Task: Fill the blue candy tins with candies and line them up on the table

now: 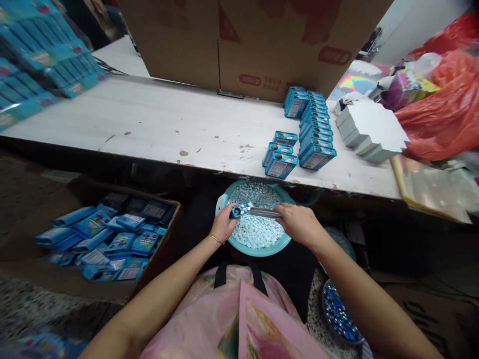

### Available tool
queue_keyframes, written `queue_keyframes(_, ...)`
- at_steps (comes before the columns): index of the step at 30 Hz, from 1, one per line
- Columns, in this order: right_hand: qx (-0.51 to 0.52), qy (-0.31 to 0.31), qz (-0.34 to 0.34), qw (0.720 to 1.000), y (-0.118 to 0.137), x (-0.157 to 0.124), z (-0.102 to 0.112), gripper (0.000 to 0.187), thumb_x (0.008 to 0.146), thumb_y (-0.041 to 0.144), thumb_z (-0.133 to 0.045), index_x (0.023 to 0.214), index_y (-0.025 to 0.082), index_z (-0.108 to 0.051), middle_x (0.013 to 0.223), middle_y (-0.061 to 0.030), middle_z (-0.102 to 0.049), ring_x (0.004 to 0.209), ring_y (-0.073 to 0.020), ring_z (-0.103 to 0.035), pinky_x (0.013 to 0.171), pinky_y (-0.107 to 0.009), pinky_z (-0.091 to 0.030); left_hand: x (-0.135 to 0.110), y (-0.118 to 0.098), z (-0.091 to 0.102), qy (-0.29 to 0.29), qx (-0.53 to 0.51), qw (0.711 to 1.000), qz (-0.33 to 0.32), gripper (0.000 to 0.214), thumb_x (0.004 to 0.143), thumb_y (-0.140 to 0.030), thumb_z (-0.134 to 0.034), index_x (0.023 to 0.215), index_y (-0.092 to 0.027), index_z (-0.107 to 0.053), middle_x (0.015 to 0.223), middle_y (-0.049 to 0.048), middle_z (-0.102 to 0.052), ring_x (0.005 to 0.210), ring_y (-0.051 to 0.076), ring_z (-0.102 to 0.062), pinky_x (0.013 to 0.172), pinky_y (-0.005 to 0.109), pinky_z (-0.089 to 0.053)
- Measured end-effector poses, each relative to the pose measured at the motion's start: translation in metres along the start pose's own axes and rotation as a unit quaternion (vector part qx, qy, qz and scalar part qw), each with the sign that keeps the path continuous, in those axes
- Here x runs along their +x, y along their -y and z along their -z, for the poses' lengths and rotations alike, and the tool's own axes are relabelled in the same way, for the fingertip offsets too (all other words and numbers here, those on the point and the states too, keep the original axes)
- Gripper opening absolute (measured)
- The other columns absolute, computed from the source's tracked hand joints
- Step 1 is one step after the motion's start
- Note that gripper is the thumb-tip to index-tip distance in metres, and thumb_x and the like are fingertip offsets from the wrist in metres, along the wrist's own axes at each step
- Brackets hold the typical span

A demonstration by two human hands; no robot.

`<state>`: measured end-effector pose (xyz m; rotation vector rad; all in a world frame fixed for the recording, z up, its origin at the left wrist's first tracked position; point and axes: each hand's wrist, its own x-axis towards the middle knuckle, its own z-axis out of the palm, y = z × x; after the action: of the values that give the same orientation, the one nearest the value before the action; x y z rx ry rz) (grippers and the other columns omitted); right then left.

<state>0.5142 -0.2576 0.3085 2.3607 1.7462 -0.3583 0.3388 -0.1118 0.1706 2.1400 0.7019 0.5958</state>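
Note:
My left hand (225, 223) is closed around a small blue candy box (241, 209), held over the basin with white candies showing at its opening. My right hand (297, 222) grips a clear plastic scoop (264, 213), its far end against the box's opening. Below both hands, a turquoise basin (258, 252) holds a heap of small pale candies (258, 232). It sits at my lap, close under the table edge.
On the white table (168, 119) stand rows of upright blue boxes (316, 132). A large carton (243, 45) rises behind. White stacked pieces (372, 129) and red plastic bags (441, 109) lie right. An open carton (160, 249) of blue boxes is at left; a bowl of blue pieces (340, 309) sits low right.

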Motion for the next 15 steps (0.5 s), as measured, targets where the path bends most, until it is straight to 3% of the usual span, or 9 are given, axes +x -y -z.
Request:
queue_keyframes(4,0.03,0.031,-0.044,0.998,-0.039,0.001,-0.052,0.025,0.084,0.032,-0.044,0.108,0.026,-0.048,0.102,-0.0041,-0.059,0.085,-0.0169,-0.058,0.067,-0.025,-0.038,-0.001,0.003,0.007,-0.016,-0.037,0.999,0.008,0.038,0.073,-0.021,-0.054,0.111,-0.019,-0.051,0.109,0.0062,-0.058,0.102,0.021,-0.053,0.09,0.034,-0.04)
queue_keyframes(6,0.062,0.048,-0.073,0.994,-0.045,0.01,-0.084,0.023,0.082,0.027,-0.047,0.105,0.024,-0.05,0.099,-0.0055,-0.06,0.085,-0.0173,-0.058,0.068,-0.026,-0.038,-0.002,0.003,0.01,-0.023,-0.051,0.998,0.013,0.038,0.073,-0.021,-0.055,0.111,-0.019,-0.051,0.109,0.0062,-0.058,0.102,0.021,-0.053,0.09,0.033,-0.04)
queue_keyframes(10,0.148,0.032,-0.085,0.985,-0.016,0.04,-0.137,0.02,0.08,0.019,-0.048,0.1,0.019,-0.053,0.093,-0.0064,-0.062,0.086,-0.018,-0.058,0.072,-0.028,-0.038,-0.004,0.003,0.016,-0.036,-0.06,0.997,0.025,0.038,0.073,-0.022,-0.056,0.11,-0.018,-0.052,0.109,0.0066,-0.058,0.102,0.021,-0.054,0.09,0.033,-0.041)
queue_keyframes(15,0.265,-0.015,-0.041,0.963,0.03,0.074,-0.17,0.025,0.081,0.021,-0.044,0.104,0.021,-0.054,0.093,-0.0027,-0.062,0.085,-0.0159,-0.057,0.067,-0.024,-0.039,-0.008,0.004,0.028,-0.064,-0.048,0.996,0.042,0.038,0.073,-0.026,-0.057,0.11,-0.018,-0.052,0.108,0.0063,-0.059,0.1,0.02,-0.055,0.089,0.034,-0.041)
